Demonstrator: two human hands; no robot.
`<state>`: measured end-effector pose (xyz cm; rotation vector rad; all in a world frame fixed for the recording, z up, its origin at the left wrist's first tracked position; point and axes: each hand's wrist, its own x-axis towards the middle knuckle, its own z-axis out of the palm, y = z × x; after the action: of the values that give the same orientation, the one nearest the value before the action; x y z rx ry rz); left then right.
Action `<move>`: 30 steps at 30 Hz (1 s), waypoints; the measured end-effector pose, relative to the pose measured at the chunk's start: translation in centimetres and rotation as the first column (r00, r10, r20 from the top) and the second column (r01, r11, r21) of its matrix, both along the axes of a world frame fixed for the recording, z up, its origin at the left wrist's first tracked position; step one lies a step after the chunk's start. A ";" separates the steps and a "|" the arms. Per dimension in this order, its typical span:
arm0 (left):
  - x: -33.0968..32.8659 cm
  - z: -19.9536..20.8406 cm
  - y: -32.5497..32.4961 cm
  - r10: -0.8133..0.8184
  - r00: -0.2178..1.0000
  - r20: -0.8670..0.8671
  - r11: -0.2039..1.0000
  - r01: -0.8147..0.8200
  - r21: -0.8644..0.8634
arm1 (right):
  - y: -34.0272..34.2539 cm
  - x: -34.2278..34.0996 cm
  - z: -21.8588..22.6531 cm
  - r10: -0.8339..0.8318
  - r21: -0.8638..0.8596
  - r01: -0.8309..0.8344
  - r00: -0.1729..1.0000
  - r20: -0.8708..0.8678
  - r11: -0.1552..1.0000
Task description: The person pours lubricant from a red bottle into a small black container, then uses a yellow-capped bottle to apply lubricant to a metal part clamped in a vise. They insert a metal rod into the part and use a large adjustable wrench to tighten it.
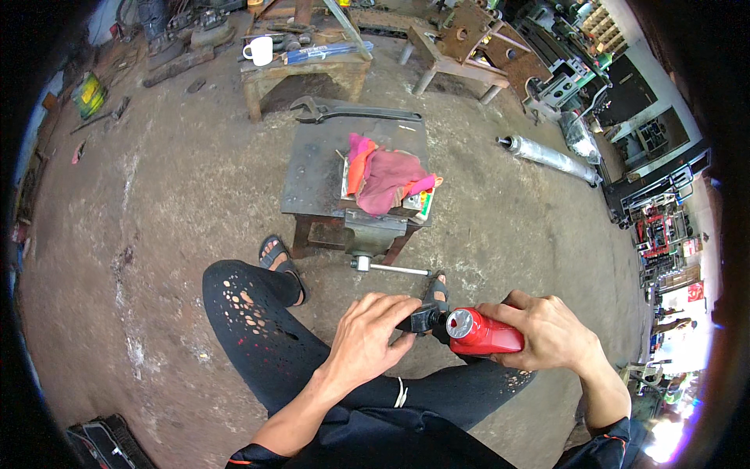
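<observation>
Above my lap, my left hand pinches a small black block-shaped part between thumb and fingers. A short dark stub on its right side points toward the red bottle. My right hand is wrapped round that bottle, which lies tilted with its top to the left. Silver foil covers the bottle top, with a small hole in it. Part and bottle are very close; I cannot tell whether they touch. Ahead, a pink and orange rag rests over a box on a low metal table.
A vise with a long handle sticks out from the table's near side. A large adjustable wrench lies along its far edge. Beyond stands a wooden bench with a white mug. A metal cylinder lies to the right.
</observation>
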<state>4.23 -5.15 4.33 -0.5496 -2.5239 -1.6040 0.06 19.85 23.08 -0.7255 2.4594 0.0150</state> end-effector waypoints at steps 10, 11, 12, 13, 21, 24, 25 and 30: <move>0.1 -0.5 -0.4 -0.016 1.000 0.006 0.999 0.016 0.030 | -1.4 -0.6 0.6 0.031 0.052 -0.032 0.999 0.012 0.998; 0.2 -0.5 -0.4 -0.014 1.000 0.011 0.999 0.014 0.029 | -1.5 -0.6 0.6 0.030 0.063 -0.031 0.999 0.016 0.998; 0.2 -0.5 -0.4 -0.015 1.000 0.010 0.999 0.015 0.033 | -1.5 -0.7 0.7 0.029 0.074 -0.030 0.999 0.021 0.997; 0.2 -0.4 -0.4 -0.018 1.000 0.013 0.999 0.017 0.033 | -1.6 -0.7 0.7 0.028 0.074 -0.030 0.999 0.025 0.997; 0.2 -0.3 -0.2 -0.012 1.000 0.004 0.999 0.012 0.052 | -1.8 -0.7 1.0 0.031 0.089 -0.034 0.999 0.032 0.995; 0.2 -0.4 -0.2 -0.010 1.000 0.006 0.998 0.009 0.059 | -1.9 -0.7 1.2 0.035 0.100 -0.038 0.999 0.035 0.994; 0.3 -0.4 -0.3 -0.010 1.000 0.007 0.998 0.009 0.062 | -1.9 -0.7 1.2 0.038 0.098 -0.041 0.999 0.033 0.994; 0.3 -0.5 -0.3 -0.026 0.999 0.024 0.997 0.024 0.072 | -2.0 -0.7 1.3 0.051 0.097 -0.054 0.998 0.026 0.994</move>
<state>4.51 -5.42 3.83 -0.5582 -2.4749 -1.7135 -0.69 17.87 24.35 -0.7434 2.3985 0.1444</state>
